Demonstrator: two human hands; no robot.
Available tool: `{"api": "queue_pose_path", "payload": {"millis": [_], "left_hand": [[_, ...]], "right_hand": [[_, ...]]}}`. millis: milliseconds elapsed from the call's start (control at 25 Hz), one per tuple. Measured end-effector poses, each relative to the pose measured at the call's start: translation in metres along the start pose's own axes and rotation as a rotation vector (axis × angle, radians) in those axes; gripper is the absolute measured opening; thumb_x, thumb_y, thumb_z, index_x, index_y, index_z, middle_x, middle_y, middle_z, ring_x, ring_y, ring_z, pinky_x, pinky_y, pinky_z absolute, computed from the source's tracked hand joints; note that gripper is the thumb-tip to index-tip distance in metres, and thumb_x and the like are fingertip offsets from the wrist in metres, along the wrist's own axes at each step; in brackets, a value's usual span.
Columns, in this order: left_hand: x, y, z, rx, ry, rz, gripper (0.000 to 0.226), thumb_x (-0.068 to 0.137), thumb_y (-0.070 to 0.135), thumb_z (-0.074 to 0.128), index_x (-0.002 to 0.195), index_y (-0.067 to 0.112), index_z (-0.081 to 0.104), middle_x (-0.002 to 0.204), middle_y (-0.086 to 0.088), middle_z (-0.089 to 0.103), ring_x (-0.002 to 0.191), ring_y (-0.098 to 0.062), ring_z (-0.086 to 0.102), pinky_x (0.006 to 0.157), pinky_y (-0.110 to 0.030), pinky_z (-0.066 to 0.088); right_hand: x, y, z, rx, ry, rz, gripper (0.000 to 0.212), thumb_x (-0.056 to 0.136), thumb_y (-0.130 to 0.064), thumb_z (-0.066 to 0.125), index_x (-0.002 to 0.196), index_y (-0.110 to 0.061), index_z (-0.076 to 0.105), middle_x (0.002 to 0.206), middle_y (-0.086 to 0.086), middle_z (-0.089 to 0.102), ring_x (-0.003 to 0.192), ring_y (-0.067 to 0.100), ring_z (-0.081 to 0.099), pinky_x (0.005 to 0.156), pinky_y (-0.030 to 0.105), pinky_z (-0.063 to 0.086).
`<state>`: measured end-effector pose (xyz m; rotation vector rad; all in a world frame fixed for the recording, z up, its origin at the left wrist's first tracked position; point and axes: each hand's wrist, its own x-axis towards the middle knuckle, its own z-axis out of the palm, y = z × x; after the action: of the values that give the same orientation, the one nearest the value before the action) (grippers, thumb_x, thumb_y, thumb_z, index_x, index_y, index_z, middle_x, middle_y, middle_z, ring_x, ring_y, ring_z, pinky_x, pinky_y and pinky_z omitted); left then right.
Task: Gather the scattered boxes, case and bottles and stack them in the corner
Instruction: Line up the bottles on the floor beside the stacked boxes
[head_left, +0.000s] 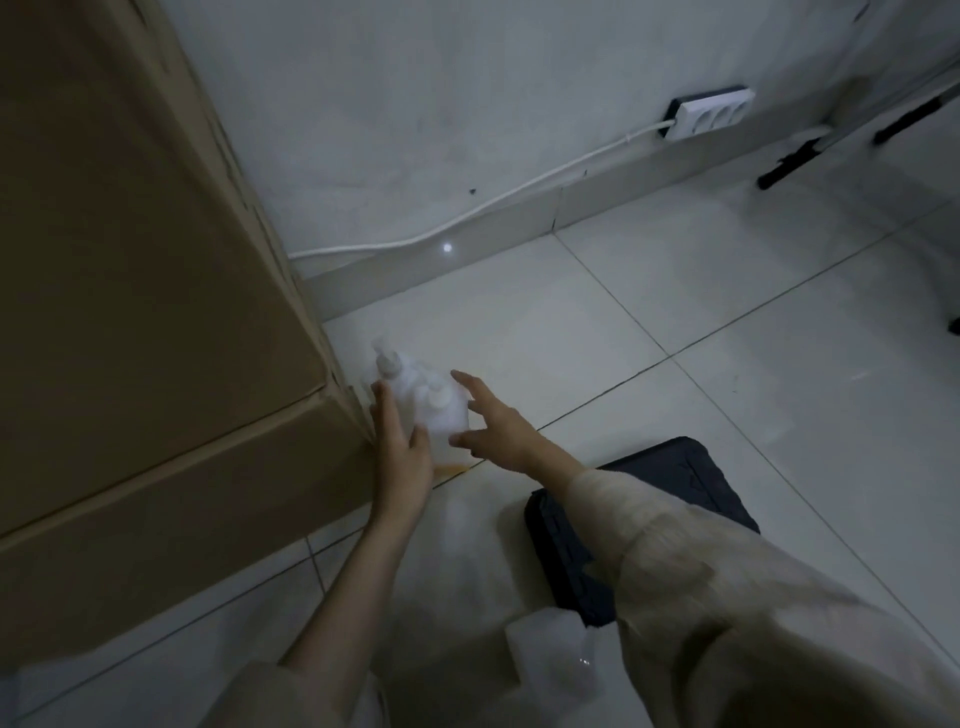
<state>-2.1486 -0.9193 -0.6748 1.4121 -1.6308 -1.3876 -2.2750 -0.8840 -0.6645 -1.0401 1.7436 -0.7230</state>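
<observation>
The 2 white bottles (415, 400) are standing upright on the floor (675, 415) beside the cardboard box (156, 312). The left hand (402, 452) is gripping them; the right hand (493, 421), fingers spread, is touching them.

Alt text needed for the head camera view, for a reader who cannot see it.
Both hands reach to white bottles on the tiled floor beside a large cardboard box: the left hand holds them, the right hand is spread open at their side. A black case lies on the floor behind the right arm.
</observation>
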Motion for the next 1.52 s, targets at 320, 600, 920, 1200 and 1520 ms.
{"api": "queue_pose_path", "payload": {"millis": [320,600,920,1200,1520], "left_hand": [[-0.036,-0.009,-0.018,-0.045,-0.250,-0.052,0.055,0.093,0.001,0.040,0.144,0.018,0.029,0.149,-0.002,0.035,0.131,-0.007,0.033,0.106,-0.026,0.028],[-0.096,-0.028,-0.014,0.047,-0.367,-0.127,0.053,0.093,0.000,0.041,0.142,0.019,0.033,0.153,0.000,0.029,0.141,-0.017,0.026,0.109,-0.029,0.026],[-0.140,-0.017,0.000,0.215,-0.716,-0.224,0.048,0.095,0.004,0.035,0.138,0.026,0.037,0.146,-0.006,0.038,0.124,-0.015,0.046,0.096,-0.029,0.039],[-0.113,-0.006,0.002,0.023,-0.475,-0.259,0.036,0.098,0.020,0.036,0.133,0.022,0.044,0.142,-0.004,0.044,0.126,-0.019,0.045,0.105,-0.041,0.042],[-0.051,0.009,0.007,-0.312,-0.149,-0.605,0.053,0.095,0.048,0.032,0.141,0.022,0.030,0.144,-0.006,0.039,0.125,-0.031,0.043,0.098,-0.045,0.040]], "right_hand": [[-0.087,0.017,-0.063,-0.349,-0.217,0.118,0.051,0.094,-0.008,0.046,0.141,-0.024,0.033,0.144,0.009,0.042,0.126,0.022,0.048,0.099,0.030,0.043],[-0.181,0.048,-0.046,-0.501,-0.527,0.304,0.098,0.082,0.001,0.060,0.139,-0.054,0.002,0.156,0.001,0.014,0.105,0.023,0.054,0.083,0.034,0.052],[-0.196,0.084,-0.001,-0.413,-0.276,0.010,0.077,0.073,-0.021,0.076,0.135,-0.033,0.032,0.139,-0.001,0.040,0.110,0.019,0.054,0.094,0.034,0.051],[-0.140,0.066,0.006,-0.266,-0.072,0.001,0.074,0.075,-0.015,0.073,0.136,-0.024,0.033,0.124,0.003,0.052,0.103,0.020,0.056,0.087,0.036,0.051],[-0.055,0.023,0.035,0.058,0.109,-0.089,0.069,0.079,0.005,0.057,0.137,-0.020,0.029,0.129,0.011,0.046,0.116,0.029,0.051,0.096,0.044,0.048]]}}
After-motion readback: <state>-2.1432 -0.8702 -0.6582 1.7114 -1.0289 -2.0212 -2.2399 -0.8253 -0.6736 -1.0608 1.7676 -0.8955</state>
